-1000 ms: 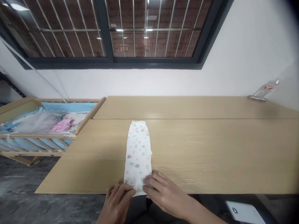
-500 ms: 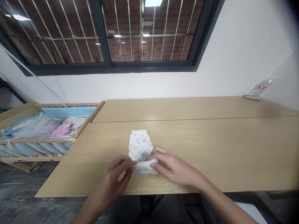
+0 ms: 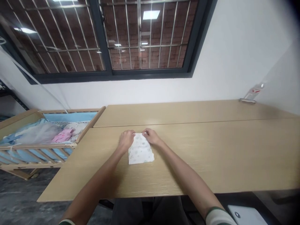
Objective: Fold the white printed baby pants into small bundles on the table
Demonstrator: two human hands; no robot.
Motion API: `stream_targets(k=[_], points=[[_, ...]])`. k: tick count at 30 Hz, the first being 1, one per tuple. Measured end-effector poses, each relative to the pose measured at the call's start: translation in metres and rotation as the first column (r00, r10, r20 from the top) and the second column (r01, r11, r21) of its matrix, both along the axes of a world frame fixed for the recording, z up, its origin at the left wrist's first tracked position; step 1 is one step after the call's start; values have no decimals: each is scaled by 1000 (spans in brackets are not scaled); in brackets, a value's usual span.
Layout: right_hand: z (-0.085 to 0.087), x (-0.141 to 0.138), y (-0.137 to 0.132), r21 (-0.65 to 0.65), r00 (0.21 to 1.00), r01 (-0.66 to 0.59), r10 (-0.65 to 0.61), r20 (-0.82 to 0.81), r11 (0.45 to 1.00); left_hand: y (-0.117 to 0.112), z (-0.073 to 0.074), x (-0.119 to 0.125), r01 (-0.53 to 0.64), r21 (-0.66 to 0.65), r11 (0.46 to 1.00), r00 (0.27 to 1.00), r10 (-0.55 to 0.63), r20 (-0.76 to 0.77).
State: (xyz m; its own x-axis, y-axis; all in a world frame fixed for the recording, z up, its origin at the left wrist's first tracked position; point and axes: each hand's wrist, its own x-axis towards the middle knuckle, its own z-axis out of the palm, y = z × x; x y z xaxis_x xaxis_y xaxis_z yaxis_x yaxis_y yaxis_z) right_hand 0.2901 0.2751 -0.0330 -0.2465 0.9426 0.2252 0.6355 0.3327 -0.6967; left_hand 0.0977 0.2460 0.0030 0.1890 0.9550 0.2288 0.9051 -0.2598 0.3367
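The left grip (image 3: 126, 140) and right grip (image 3: 150, 136) stand apart, each clamped on a far corner of a folded white patterned cotton cloth (image 3: 141, 151), which lies just nearer the body than both grips on the pale wood-grain desk (image 3: 211, 156). Even pressure at both corners helps keep its edges square.

Even indoor lt, bright ceiling panel (image 3: 151, 14), soft shadows, wide-angle edge bend, dark top-rt corner.

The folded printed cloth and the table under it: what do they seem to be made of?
The folded cloth looks like thin, matte cotton: it creases softly and carries a small pastel print. The table looks like wood-grain laminate or veneer, with fine straight streaks and a soft sheen, though solid wood cannot be ruled out.
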Motion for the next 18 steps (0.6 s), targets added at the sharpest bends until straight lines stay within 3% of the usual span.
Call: stream_targets(k=[3, 5, 8, 11, 14, 18], points=[[-5, 1, 0, 13, 1000, 10, -10, 16, 1000, -6, 0, 3, -20, 16, 1000, 999, 21, -36], [-1, 3, -4, 38, 999, 29, -30, 15, 999, -27, 0, 7, -45, 44, 998, 998, 48, -51], [13, 1, -21, 123, 1000, 2, -5, 27, 992, -85, -12, 18, -29, 98, 995, 996, 37, -83], [32, -12, -54, 188, 971, -222, 199, 133, 957, -149, -37, 30, 58, 265, 963, 985, -12, -172], [44, -34, -94, 125, 841, -519, 479, 250, 846, -188, -59, 37, 46, 317, 947, 979, 21, -205], [37, -51, -129, 15, 631, -758, 728, 270, 652, -197, -69, 35, 0, 272, 962, 986, 45, -158]])
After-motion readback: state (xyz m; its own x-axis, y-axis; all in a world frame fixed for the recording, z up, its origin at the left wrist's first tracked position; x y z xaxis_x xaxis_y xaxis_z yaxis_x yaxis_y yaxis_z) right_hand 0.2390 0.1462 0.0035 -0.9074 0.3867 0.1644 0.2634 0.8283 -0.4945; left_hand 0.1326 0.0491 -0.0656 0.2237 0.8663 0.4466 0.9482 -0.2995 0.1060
